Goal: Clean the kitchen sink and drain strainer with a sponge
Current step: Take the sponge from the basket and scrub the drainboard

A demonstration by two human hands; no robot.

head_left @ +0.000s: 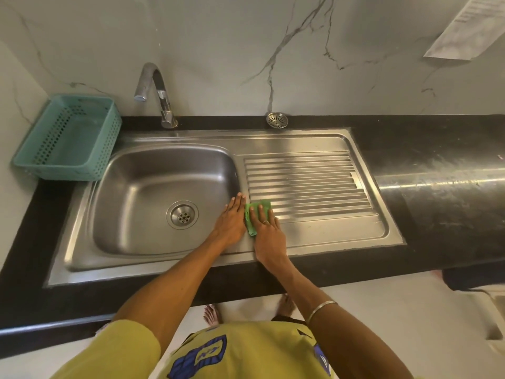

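No legible text at the kitchen sink, as I see it from the head camera.

A sheet of paper (461, 26) fixed to the marble wall (218, 36) at upper right carries lines of print, but I find them too small and blurred to read. The yellow shirt (246, 351) at the bottom of my view bears a blue printed design (199, 356) whose marks I cannot make out as letters or numbers. I see no brand mark on the steel sink (314, 143).

basket (68, 138) and faucet (161, 97) flanking basin (153, 192)
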